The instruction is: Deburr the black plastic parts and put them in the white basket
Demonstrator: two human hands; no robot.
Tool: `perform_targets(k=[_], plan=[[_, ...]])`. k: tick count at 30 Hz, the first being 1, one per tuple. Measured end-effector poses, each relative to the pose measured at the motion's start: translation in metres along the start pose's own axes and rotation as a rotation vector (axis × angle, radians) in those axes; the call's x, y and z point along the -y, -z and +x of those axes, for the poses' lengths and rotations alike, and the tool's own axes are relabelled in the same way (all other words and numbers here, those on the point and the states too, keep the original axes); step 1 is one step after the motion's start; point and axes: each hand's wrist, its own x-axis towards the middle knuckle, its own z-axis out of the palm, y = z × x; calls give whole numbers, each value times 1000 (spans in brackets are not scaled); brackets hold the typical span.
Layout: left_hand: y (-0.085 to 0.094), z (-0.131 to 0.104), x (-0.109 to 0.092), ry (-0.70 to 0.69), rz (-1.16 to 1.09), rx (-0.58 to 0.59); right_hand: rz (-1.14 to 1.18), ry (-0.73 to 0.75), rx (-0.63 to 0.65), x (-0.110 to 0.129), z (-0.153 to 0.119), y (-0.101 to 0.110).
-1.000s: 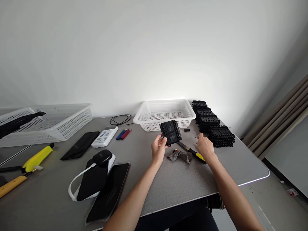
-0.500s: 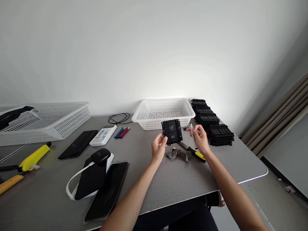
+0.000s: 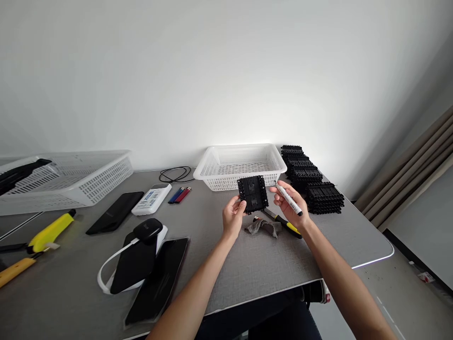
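Note:
My left hand (image 3: 233, 217) grips the lower left edge of a black ridged plastic piece (image 3: 252, 192), held up in front of the white basket. A white marker (image 3: 289, 199) lies slanted across the fingers of my right hand (image 3: 293, 208), its black end toward the wrist and its other end pointing up and left. Beneath the hands, a grey cloth (image 3: 264, 227) rests on the table beside a yellow-and-black handled tool (image 3: 288, 226). Stacks of similar black pieces (image 3: 324, 197) stand right of my right hand.
The white basket (image 3: 240, 183) is behind my hands. Leftward lie two lighters (image 3: 180, 195), a white box-like device (image 3: 152, 199), a black cable (image 3: 176, 174), black phone-like slabs (image 3: 115, 212), a yellow tool (image 3: 51, 232) and another white basket (image 3: 102, 182).
The marker has turned in my right hand from nearly upright to slanted, and the fingers have opened out around it. My left hand and the black piece have hardly moved.

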Motion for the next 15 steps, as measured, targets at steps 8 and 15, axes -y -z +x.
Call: perform_targets(k=[8,15], plan=[[-1,0,1,17,-15,0,4,91,0,-3,-2,0],[0,1,1,28,1,2,2,73,-82,-6,-3,-6]])
